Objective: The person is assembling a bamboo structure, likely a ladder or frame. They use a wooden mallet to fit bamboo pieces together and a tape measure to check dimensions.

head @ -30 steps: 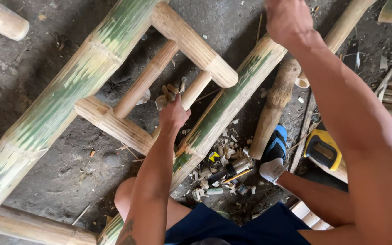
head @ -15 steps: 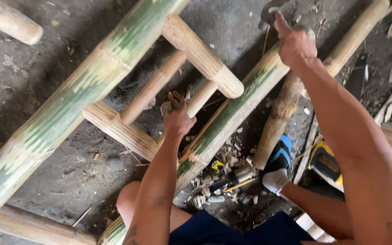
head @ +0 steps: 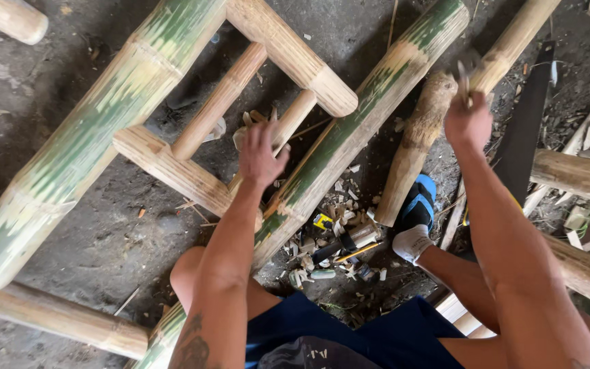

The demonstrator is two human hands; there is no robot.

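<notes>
My left hand [head: 261, 156] is closed around a thin pale bamboo peg [head: 296, 117] that sticks out between two thick green bamboo poles, one on the left [head: 104, 130] and one on the right [head: 367, 113]. Pale cross rungs [head: 288, 51] join the poles. My right hand [head: 469, 124] is raised over the right side, fisted on a small dark tool [head: 461, 76] that is blurred by motion; I cannot tell what kind it is.
Wood chips and hand tools [head: 346, 240] lie on the dirt floor by my knee. My foot in a white sock and blue sandal [head: 414, 222] rests against a tan log [head: 418, 143]. More bamboo lengths [head: 575, 174] lie at the right, another pole [head: 63, 318] at lower left.
My right hand has come down from the top of the view toward the tan log, gripping the tool. My left hand has stayed on the peg.
</notes>
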